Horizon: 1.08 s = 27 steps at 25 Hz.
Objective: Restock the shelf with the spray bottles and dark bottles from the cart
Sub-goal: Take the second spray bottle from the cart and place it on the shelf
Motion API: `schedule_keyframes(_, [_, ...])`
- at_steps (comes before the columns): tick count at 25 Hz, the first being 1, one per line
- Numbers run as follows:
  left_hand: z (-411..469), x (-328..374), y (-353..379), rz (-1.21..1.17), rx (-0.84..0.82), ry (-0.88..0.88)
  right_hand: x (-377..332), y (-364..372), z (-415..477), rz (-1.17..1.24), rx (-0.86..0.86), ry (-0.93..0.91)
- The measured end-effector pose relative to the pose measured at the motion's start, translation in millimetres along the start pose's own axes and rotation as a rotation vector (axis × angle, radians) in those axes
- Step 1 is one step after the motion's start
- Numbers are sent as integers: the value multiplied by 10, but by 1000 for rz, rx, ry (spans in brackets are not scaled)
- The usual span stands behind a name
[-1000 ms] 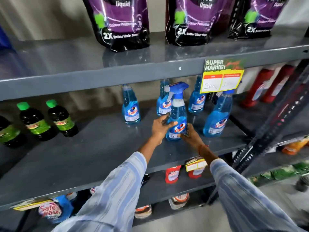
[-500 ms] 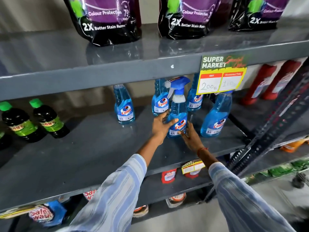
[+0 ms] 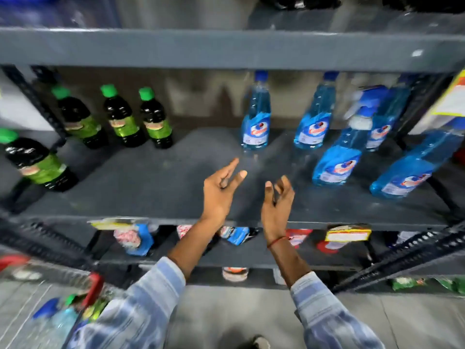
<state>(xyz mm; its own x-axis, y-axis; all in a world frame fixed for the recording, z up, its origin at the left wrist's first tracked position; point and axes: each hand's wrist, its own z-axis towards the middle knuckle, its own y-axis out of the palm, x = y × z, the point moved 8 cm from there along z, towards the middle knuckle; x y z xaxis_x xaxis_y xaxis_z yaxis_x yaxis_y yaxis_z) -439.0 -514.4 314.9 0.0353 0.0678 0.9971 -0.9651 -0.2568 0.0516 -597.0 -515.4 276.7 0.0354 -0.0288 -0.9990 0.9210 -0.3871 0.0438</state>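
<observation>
While upright, bottles (image 3: 255, 127) of blue liquid

Landmark: grey metal middle shelf (image 3: 156, 187). On it, left part: four green-capped dark plastic bottles; three (image 3: 114, 117) in a row at the back, one (image 3: 37, 163) nearer the front edge, far left. Right part: blue liquid spray bottles; one (image 3: 255, 117) at the back near the shelf's centre, another (image 3: 312, 117) right of it, one with a trigger head (image 3: 339, 152) in front of those, one (image 3: 407, 172) far right. Both hands, left hand (image 3: 219, 192) and right hand (image 3: 276, 205), hang over the shelf's front middle, touching nothing. Wire shopping cart (image 3: 50, 311) below the shelf, at left.
</observation>
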Motion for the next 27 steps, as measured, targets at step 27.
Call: schedule_keyframes(27, [-2549, -3838, -5880, 67, 728, -1022, 3930, 3877, -4740, -1769, -2074, -138])
